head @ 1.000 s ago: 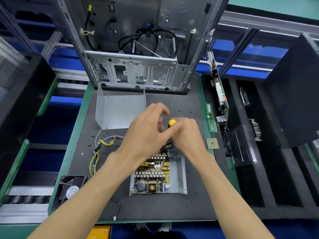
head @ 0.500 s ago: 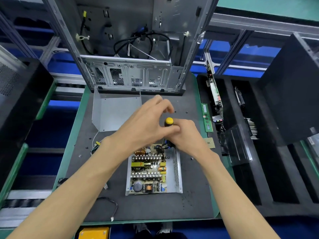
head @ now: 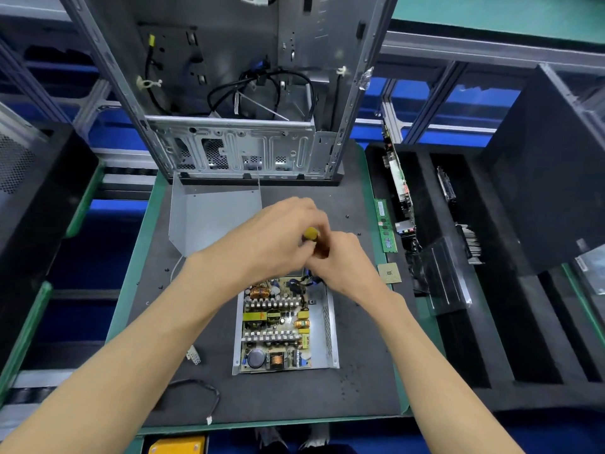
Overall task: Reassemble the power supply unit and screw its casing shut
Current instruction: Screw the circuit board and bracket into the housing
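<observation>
Open silver metal power supply tray with exposed circuit board (head: 284, 326) lies flat on the dark grey foam work mat (head: 360, 381), near the mat's centre, lid off. Board shows copper coils, yellow blocks and rows of white heat-sink fins.

Yellow-capped screwdriver (head: 311, 235) stands roughly upright above the tray's far end; its tip is hidden behind the hands.

Right hand (head: 340, 267): fingers curled round the screwdriver's shaft below the cap. Left hand (head: 278, 240): fingertips bunched together at the yellow cap, pinching or steadying it; exact contact blurred. The two hands touch each other at the tool.

Bent grey sheet-metal cover (head: 212, 217) stands on the mat behind and left of the tray, apart from it. Bare steel computer chassis (head: 242, 126) stands upright at the mat's far edge, with black cables inside.

Green memory stick (head: 385, 226) and small square processor chip (head: 389, 273) lie at the mat's right edge. Thin black cable with white plug (head: 209, 401) lies near the front edge.
</observation>
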`<move>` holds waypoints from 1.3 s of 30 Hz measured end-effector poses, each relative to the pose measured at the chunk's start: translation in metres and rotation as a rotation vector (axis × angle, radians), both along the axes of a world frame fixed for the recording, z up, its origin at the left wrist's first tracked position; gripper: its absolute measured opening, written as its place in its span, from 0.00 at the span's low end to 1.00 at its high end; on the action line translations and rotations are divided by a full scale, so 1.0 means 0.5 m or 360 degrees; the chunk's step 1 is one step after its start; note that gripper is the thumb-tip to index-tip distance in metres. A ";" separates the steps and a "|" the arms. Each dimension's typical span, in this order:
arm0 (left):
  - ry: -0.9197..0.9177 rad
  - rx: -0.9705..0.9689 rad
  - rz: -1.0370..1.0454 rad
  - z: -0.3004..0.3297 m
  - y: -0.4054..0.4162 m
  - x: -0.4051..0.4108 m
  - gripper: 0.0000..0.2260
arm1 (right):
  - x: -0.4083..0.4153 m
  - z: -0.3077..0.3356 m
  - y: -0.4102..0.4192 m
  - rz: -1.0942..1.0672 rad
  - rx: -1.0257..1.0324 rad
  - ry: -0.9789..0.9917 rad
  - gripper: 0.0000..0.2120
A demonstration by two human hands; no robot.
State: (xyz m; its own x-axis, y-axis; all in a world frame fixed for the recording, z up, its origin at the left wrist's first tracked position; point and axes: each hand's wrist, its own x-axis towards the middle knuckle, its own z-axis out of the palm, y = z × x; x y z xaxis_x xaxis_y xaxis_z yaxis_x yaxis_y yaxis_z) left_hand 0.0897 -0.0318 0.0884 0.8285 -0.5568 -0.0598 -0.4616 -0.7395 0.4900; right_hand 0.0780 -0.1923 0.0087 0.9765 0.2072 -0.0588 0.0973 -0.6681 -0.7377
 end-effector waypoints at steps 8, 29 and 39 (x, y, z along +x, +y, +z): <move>-0.0010 0.0040 -0.0002 0.004 -0.005 -0.012 0.07 | -0.004 0.001 0.002 0.0002 0.0058 0.0045 0.08; -0.0013 0.0192 -0.0004 -0.002 -0.001 0.006 0.06 | -0.009 -0.006 0.006 -0.0002 0.0098 0.0025 0.10; -0.0028 -0.0266 0.0266 -0.005 -0.003 0.020 0.19 | -0.008 0.016 -0.012 -0.0220 0.0290 -0.0064 0.16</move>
